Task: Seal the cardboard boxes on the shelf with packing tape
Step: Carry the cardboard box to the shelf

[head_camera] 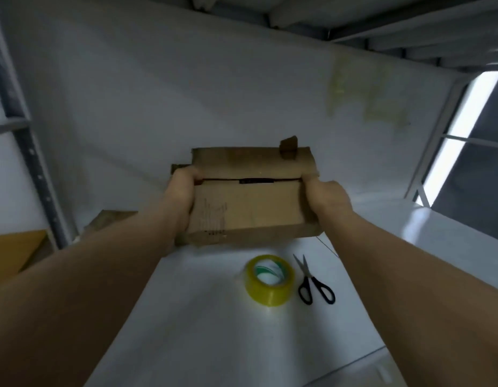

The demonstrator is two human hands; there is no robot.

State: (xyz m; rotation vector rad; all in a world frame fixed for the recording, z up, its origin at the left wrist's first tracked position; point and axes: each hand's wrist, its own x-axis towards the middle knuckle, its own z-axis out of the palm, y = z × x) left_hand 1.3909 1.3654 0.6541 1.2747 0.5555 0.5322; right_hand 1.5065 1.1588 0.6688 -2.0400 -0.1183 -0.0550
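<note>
Gripping the cardboard box [250,202] at its 2 ends, my left hand [181,196] and right hand [326,199] clamp it above the white shelf [200,317]. Flaps closed, seam untaped. Tape roll [269,280] and scissors [313,283] lie just beside each other, nearer me.

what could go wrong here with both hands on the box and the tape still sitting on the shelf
1. Both the left hand and right hand hold the cardboard box; freeing one for the tape roll may let the flaps spring apart at the centre seam, which already shows a gap.
2. The scissors lie right beside the roll, so a hasty reach could knock them or meet the blades.
</note>
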